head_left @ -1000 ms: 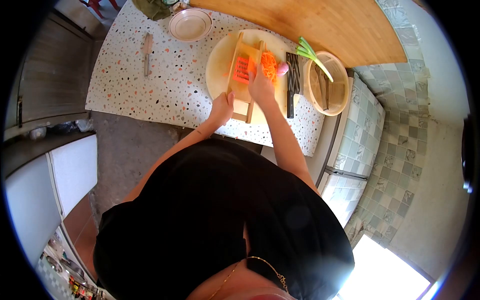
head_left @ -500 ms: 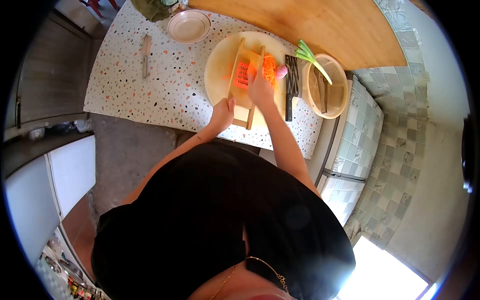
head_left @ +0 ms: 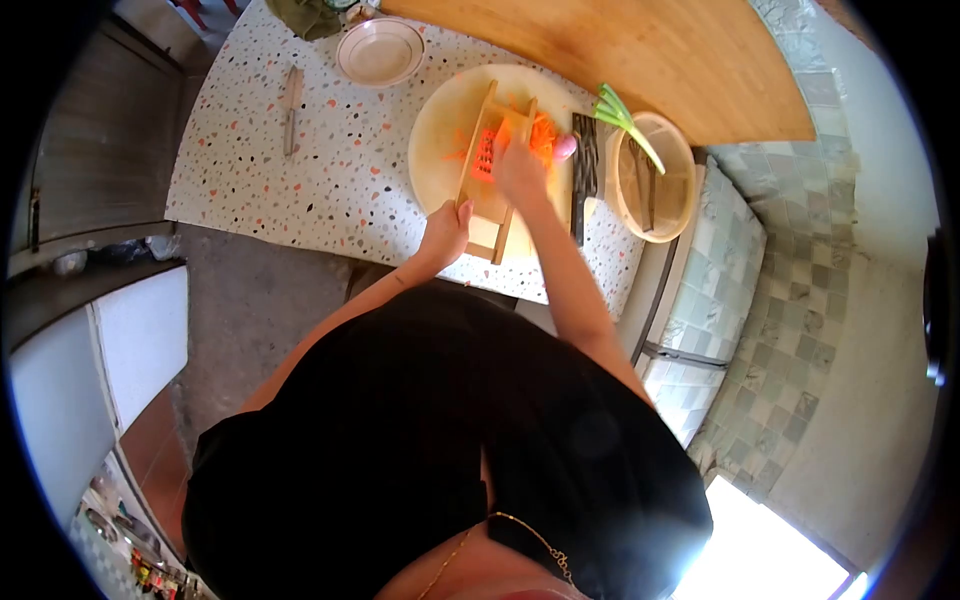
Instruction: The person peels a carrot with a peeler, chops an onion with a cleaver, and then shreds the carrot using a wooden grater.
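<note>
A wooden-framed grater [head_left: 490,207] with an orange grating plate [head_left: 484,155] lies slanted on a round cutting board [head_left: 432,150]. My left hand [head_left: 445,235] is closed around the near part of its left rail. My right hand [head_left: 521,175] presses a piece of carrot [head_left: 503,132] onto the grating plate, its fingers partly hiding both. Shredded carrot [head_left: 544,136] is heaped beside and under the right rail. A small pinkish bulb [head_left: 565,147], perhaps a shallot, sits right of the shreds. At the board's right edge is a dark-handled cleaver [head_left: 579,215] with a dark-patterned blade.
A round basket [head_left: 690,190] stands to the right, with a green onion [head_left: 632,122] across its rim and a long brown utensil inside. On the speckled table [head_left: 235,180] lie a thin knife [head_left: 291,110] and a shallow dish [head_left: 381,53]. A wooden panel [head_left: 700,70] borders the far side.
My right hand has shifted slightly over the grater and covers more of the orange plate. My left hand keeps its hold on the rail.
</note>
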Demonstrator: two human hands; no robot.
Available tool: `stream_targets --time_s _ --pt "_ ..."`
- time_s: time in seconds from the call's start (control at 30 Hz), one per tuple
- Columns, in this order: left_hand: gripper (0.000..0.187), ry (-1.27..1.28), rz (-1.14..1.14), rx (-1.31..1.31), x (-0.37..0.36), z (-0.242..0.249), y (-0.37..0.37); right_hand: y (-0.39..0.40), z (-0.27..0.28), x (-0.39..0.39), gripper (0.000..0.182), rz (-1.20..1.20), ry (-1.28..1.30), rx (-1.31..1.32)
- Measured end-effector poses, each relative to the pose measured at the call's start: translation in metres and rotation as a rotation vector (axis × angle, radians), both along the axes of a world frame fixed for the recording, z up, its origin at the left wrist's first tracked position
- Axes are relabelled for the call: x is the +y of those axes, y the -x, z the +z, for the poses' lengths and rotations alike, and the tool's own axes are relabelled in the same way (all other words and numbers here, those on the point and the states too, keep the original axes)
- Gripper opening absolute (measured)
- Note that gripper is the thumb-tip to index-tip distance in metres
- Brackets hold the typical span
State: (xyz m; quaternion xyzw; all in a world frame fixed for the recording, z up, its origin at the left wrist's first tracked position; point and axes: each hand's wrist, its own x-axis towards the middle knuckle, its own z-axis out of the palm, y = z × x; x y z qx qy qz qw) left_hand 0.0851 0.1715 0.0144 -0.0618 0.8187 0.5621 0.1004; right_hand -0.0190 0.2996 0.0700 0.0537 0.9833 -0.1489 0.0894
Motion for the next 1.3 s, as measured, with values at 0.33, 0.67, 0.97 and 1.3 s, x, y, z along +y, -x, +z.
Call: stream_targets --time_s 0.33,0.67,0.97,1.3 --pt "0.046 -0.022 0.000 -0.080 0.001 0.001 0.002 -0.102 0.040 -0.011 0.052 0.162 -0.097 -0.062" --pt "0.046 -0.034 -0.027 -0.086 -0.001 0.009 -0.001 -0.058 0.020 0.002 0.045 0.184 -0.149 -0.067" --pt "0.047 0.021 -0.041 -0.097 0.004 0.007 0.001 0.006 -0.006 0.007 0.030 0.084 -0.188 0.149" --pt "0.047 0.007 -0.039 -0.033 0.009 0.009 0.001 -0.055 -0.001 0.016 0.033 0.175 -0.224 0.015"
